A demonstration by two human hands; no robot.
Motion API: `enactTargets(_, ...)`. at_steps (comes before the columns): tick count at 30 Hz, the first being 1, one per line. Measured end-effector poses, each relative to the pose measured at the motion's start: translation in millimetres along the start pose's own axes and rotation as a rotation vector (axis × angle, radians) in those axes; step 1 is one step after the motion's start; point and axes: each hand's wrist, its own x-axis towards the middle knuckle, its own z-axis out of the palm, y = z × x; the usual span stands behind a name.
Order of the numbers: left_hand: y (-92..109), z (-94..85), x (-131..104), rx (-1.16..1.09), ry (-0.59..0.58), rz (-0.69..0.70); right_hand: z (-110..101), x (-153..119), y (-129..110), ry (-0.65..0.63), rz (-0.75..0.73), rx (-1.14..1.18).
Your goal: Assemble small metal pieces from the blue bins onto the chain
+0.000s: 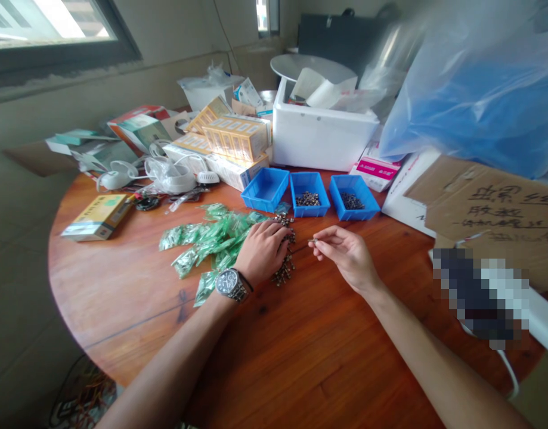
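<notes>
My right hand (347, 256) pinches a small metal piece (313, 241) between thumb and fingertips, above the wooden table. My left hand (262, 250), with a watch (230, 283) on its wrist, rests palm down on a pile of small metal parts (283, 271), its fingers slightly curled; what lies under them is hidden. Green plastic packets (211, 238) spread out left of it. Behind the hands stand three blue bins: the left one (265, 189) shows nothing inside, the middle one (309, 193) holds brownish metal parts, the right one (354, 196) dark parts.
Yellow boxes (235, 140) and a white foam box (322, 131) stand behind the bins. White cabled devices (170, 176) and a flat yellow box (99, 217) lie at left. A cardboard box (492, 214), a blue plastic bag (479, 113) and a pixelated device (474, 298) are at right.
</notes>
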Motion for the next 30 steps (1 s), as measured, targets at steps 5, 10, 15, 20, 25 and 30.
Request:
enactTargets(5, 0, 0.1, -1, 0.009, -0.001, 0.008, 2, 0, 1, 0.004, -0.056, -0.116)
enactTargets(10, 0, 0.2, -1, -0.002, 0.003, 0.005, 0, 5, 1, 0.017, -0.115, -0.185)
enactTargets(15, -1, 1.4, 0, -0.004, 0.013, 0.013, -10, 43, -12, 0.105, -0.269, -0.372)
enactTargets(20, -2, 1.9, 0, -0.003, 0.022, -0.002, -21, 99, -26, 0.166, -0.413, -0.632)
enactTargets(25, -2, 1.1, 1, 0.014, 0.010, 0.010, -15, 89, -21, 0.143, -0.536, -0.931)
enactTargets(30, -1, 1.7, 1, 0.025, 0.009, 0.002, 6, 45, 3, -0.094, -0.401, -0.890)
